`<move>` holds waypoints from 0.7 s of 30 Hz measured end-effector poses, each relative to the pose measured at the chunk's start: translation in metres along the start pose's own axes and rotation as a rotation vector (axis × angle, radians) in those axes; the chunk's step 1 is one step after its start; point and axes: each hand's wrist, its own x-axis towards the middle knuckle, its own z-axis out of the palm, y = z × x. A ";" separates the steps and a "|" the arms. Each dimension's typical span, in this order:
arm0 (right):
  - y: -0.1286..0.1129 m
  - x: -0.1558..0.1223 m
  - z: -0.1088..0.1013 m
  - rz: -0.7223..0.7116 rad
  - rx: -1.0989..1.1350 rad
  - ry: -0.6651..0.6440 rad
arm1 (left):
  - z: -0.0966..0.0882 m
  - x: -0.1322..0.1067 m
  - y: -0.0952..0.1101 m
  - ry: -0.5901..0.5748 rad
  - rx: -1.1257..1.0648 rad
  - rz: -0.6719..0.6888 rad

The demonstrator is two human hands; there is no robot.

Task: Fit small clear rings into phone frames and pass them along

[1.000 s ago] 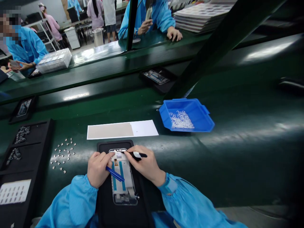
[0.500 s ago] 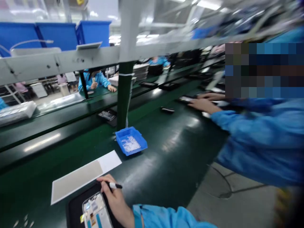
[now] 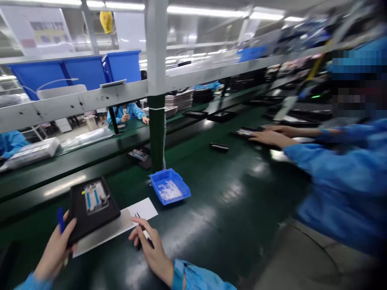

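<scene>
My left hand [image 3: 54, 247] is closed on the near left corner of a black tray [image 3: 90, 221], which is tilted and held over part of the white sheet. On the tray lies an opened phone housing [image 3: 96, 196] with blue strips inside. A blue stick-like piece [image 3: 60, 219], blurred, stands up by my left fingers. My right hand [image 3: 151, 247] is closed on black tweezers [image 3: 147, 237] with a white band, their tips pointing away from me above the sheet's near edge. The long white sheet [image 3: 145, 210] has a grey-beige area.
A blue bin [image 3: 184, 197] of small white pieces stands by the green post [image 3: 156, 141]. Beyond runs a dark conveyor [image 3: 39, 191] carrying another tray [image 3: 140, 155]. A black object [image 3: 219, 147] lies on the green table. At right, a co-worker's hands [image 3: 272, 137] work on a device.
The black tray with the phone housing has left the table and moved away from me, now in my left hand, which has come into view. My right hand still holds the tweezers.
</scene>
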 end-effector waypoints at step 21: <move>0.055 -0.008 0.032 0.042 -0.212 -0.353 | 0.241 0.108 0.108 -0.545 0.118 0.195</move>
